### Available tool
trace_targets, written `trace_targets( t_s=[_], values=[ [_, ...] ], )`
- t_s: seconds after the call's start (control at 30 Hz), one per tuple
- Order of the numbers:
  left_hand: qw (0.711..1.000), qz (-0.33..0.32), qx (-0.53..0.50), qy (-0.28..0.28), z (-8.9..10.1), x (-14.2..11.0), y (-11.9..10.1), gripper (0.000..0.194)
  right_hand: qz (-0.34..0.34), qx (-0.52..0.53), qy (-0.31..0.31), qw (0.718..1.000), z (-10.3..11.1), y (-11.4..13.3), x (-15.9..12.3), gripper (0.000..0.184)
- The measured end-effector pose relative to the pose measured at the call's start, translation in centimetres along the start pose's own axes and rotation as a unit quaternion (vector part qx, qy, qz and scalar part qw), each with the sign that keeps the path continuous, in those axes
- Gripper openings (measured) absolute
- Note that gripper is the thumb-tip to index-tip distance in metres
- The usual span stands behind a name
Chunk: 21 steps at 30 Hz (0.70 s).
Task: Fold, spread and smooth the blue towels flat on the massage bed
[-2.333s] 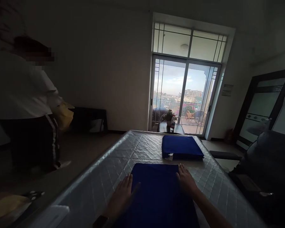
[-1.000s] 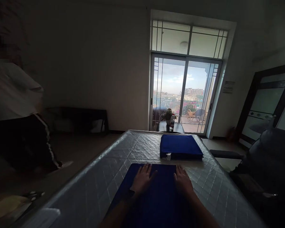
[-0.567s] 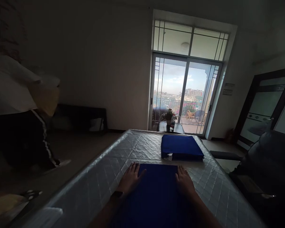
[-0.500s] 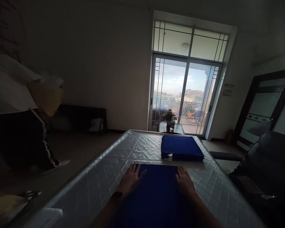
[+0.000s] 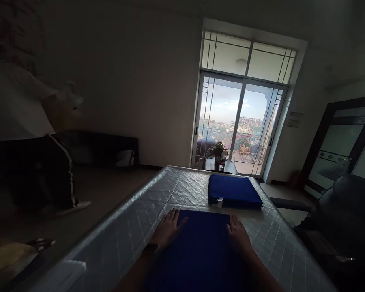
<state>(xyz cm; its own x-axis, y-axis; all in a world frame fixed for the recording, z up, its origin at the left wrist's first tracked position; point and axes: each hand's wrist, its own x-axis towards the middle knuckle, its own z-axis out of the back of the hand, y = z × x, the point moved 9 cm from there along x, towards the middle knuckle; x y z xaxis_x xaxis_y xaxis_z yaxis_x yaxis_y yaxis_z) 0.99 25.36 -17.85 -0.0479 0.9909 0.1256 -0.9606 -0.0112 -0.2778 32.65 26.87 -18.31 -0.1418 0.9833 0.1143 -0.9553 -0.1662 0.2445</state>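
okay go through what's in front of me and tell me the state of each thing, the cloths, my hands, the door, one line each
Near blue cloth: spread flat on the mattress.
Far blue cloth: folded into a neat stack.
Left hand: open, flat on the near cloth's left edge.
Right hand: open, flat on its right edge.
Mattress: bare, in quilted plastic cover.
Glass door: shut.

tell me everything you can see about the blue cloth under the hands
The blue cloth is deep blue, smooth and matte, folded into a flat rectangle with straight edges. It lies on the quilted silver mattress, its near end running out of view. The left hand rests flat on its left edge, the right hand on its right edge. A second folded blue cloth lies beyond, apart.
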Motion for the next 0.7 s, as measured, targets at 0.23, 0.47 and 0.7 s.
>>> trace_targets(
  t_s=[0.23,0.47,0.7],
  values=[
    [0.999,-0.019,0.000,-0.038,-0.2,0.4,0.4,0.089,0.010,-0.035,0.011,0.999,0.1,0.3,0.6,0.069],
    [0.999,-0.021,0.014,-0.041,-0.9,0.9,0.7,0.087,0.024,-0.017,0.011,1.000,0.4,0.7,1.4,0.069],
    [0.999,-0.021,0.018,-0.041,-0.7,0.8,0.5,0.087,0.021,0.007,-0.006,1.000,0.0,0.4,1.1,0.067]
  ],
)
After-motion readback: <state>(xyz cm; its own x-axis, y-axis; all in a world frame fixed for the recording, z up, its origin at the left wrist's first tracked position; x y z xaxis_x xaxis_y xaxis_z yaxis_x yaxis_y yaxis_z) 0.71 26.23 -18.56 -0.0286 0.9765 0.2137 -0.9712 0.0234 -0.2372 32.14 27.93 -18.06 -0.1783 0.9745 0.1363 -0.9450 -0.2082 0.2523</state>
